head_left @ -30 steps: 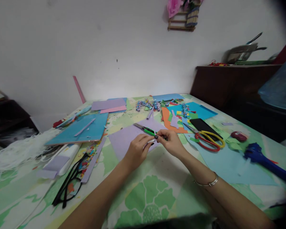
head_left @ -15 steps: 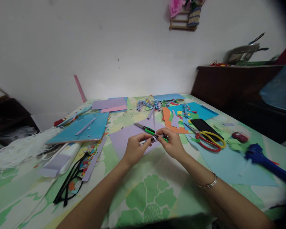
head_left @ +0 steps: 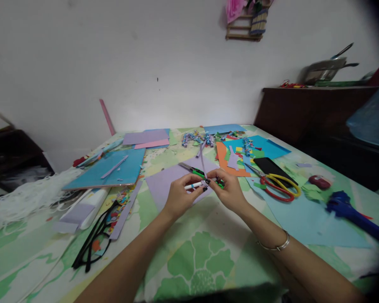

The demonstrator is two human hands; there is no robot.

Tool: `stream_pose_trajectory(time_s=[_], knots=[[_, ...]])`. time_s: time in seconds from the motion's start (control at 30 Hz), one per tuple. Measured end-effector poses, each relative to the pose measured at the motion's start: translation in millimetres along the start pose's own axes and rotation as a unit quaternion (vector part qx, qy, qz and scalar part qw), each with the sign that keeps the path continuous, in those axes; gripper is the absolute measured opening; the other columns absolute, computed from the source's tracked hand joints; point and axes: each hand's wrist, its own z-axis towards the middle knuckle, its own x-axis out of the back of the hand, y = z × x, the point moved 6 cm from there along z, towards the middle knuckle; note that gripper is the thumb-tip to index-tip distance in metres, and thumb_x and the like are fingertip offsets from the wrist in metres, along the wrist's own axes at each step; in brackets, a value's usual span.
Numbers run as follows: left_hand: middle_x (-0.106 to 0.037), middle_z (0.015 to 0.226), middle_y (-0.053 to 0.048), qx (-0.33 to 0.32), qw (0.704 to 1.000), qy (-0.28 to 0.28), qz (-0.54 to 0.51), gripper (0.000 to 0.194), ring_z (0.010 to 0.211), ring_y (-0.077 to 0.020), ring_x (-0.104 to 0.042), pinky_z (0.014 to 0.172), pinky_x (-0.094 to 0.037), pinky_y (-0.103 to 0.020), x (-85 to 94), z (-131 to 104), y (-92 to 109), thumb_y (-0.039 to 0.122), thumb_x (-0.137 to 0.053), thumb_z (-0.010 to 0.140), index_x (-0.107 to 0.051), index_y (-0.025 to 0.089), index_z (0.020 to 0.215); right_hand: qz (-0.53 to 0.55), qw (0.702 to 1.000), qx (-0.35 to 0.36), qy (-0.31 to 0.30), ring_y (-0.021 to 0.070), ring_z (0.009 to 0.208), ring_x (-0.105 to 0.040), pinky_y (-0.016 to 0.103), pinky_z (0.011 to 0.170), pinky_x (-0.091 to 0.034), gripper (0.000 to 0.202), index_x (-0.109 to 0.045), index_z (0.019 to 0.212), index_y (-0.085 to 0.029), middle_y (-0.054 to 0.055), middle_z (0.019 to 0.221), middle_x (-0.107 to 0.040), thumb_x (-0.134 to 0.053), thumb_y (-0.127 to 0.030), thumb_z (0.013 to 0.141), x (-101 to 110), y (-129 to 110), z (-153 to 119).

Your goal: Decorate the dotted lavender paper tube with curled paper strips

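Observation:
My left hand (head_left: 181,196) pinches a thin white rod (head_left: 193,185) near the middle of the table. My right hand (head_left: 229,188) grips the other end of the rod, its thumb and finger pressing a narrow purple paper strip (head_left: 203,162) against it. The strip's free end sticks up and away from the hands. Just beyond the fingers, a green and black cutter (head_left: 198,172) lies on a purple sheet (head_left: 159,181). The fingers partly hide the wound part of the strip.
Red and yellow scissors (head_left: 279,187) and a black phone (head_left: 273,168) lie to the right, near a blue glue gun (head_left: 350,212). Black glasses (head_left: 96,237) and a blue pad (head_left: 110,168) are on the left. Rolled paper pieces (head_left: 208,139) sit at the back.
My left thumb has shifted slightly down and right, showing more of the white rod. The purple strip leans a little more to the left.

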Motion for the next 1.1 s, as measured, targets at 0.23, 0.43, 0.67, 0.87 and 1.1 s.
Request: stream_pose_trajectory(time_s=[0.23,0.43,0.67,0.87,1.1], knots=[[-0.069,0.082,-0.006,0.035,0.998,0.021,-0.047,0.019,0.073,-0.0173,-0.066,0.067,-0.053,-0.028,3.9,0.7,-3.4,0.025,-0.070,0.068,-0.067,0.013,0.083,0.140,0.988,-0.065,0.009,0.0176,0.077,-0.059,0.031,0.070,-0.045,0.011,-0.062,0.077,-0.018,0.005,0.079,-0.064,-0.060,-0.029,0.075,0.4,10.5,4.3],[-0.069,0.070,-0.005,0.093,0.979,0.041,-0.176,0.024,0.062,-0.0145,-0.066,0.061,-0.051,-0.024,8.3,6.0,-13.2,0.028,-0.074,0.065,-0.066,0.011,0.080,0.289,0.952,-0.101,-0.010,0.0199,0.088,-0.061,0.032,0.074,-0.046,0.018,-0.058,0.071,-0.019,0.008,0.094,-0.068,-0.068,-0.034,0.070,1.8,9.3,6.1],[-0.073,0.078,-0.010,0.135,0.957,0.032,-0.256,0.032,0.062,-0.0137,-0.066,0.059,-0.049,-0.023,7.8,5.8,-25.8,0.033,-0.075,0.067,-0.067,0.009,0.086,0.310,0.946,-0.090,0.017,0.0204,0.096,-0.060,0.034,0.082,-0.044,0.012,-0.060,0.070,-0.018,0.008,0.096,-0.066,-0.068,-0.027,0.070,6.5,8.2,6.8],[-0.073,0.083,-0.012,0.152,0.949,0.070,-0.267,0.032,0.065,-0.0154,-0.068,0.062,-0.053,-0.024,12.6,5.2,-25.1,0.029,-0.075,0.068,-0.067,0.008,0.090,0.313,0.947,-0.063,0.028,0.0216,0.101,-0.058,0.036,0.084,-0.045,0.008,-0.060,0.071,-0.019,0.008,0.101,-0.065,-0.066,-0.025,0.072,11.5,9.0,8.7],[-0.073,0.084,-0.013,0.165,0.941,0.095,-0.281,0.027,0.073,-0.0205,-0.071,0.073,-0.057,-0.032,15.8,5.9,-29.4,0.025,-0.072,0.071,-0.061,0.009,0.091,0.397,0.912,-0.096,-0.012,0.0202,0.090,-0.061,0.034,0.075,-0.050,0.014,-0.061,0.070,-0.020,0.006,0.090,-0.066,-0.073,-0.026,0.068,7.0,6.6,8.3]])
